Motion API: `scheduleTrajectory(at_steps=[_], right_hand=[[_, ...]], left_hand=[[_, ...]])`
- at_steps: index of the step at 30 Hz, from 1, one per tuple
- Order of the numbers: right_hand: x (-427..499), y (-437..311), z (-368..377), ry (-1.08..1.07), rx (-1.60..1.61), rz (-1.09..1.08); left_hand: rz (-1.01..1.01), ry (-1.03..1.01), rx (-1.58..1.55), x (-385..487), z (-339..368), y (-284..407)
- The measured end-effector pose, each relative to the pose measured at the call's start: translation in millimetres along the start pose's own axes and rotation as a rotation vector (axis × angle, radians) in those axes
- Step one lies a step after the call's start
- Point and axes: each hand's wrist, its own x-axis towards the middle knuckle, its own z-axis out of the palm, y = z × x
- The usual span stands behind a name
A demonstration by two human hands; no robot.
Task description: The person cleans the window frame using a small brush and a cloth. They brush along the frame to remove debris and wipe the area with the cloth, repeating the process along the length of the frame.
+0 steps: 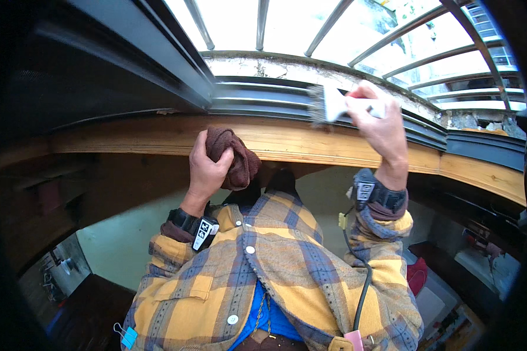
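Note:
My right hand [380, 116] grips the handle of a white brush [332, 104], whose grey bristles [317, 105] are blurred over the dark metal window track [263, 102]. Whether the bristles touch the track, I cannot tell. A crumpled brown cloth [233, 159] is bunched in my left hand [207, 164], just in front of the wooden window sill [290, 142]. The fingers of that hand are partly hidden behind the cloth.
Beyond the track runs a weathered masonry ledge [290, 71] with metal security bars [329, 27] rising from it. A dark-framed window sash [145, 48] stands at the left. From my right wrist, a black cable [365, 289] hangs along the plaid shirt.

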Motion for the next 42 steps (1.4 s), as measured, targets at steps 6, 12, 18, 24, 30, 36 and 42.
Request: scheduleTrajectory(at_steps=[6,12,18,24,30,36,42], right_hand=[[-50.5,-41.9,-29.2,0.314,-0.067,0.280],[-64.1,1.5,34.2,0.367,-0.248,-0.538],[-82.6,67.8,56.4,0.160,-0.446,-0.633],[-97.1,109.3,5.3,0.324,-0.382,-0.643],[-120.8,165.9,-118.6,0.266,0.159,-0.405],[-159.5,189.6,-213.9,-0.196,0.806,-0.316],[-203.0,288.5,-325.5,-0.109,0.901,0.084]], left_hand=[[0.028,-0.003,-0.010,-12.4,-10.3,0.9],[-0.086,-0.151,-0.217,-11.0,-0.3,33.7],[0.066,-0.361,-0.546,-28.5,-7.7,123.6],[0.248,-0.352,-0.524,-28.7,69.4,213.1],[0.369,-0.421,-0.542,-31.8,168.4,295.2],[0.694,-0.134,0.201,-28.1,229.3,338.9],[0.550,-0.274,-0.210,-13.3,362.4,344.0]])
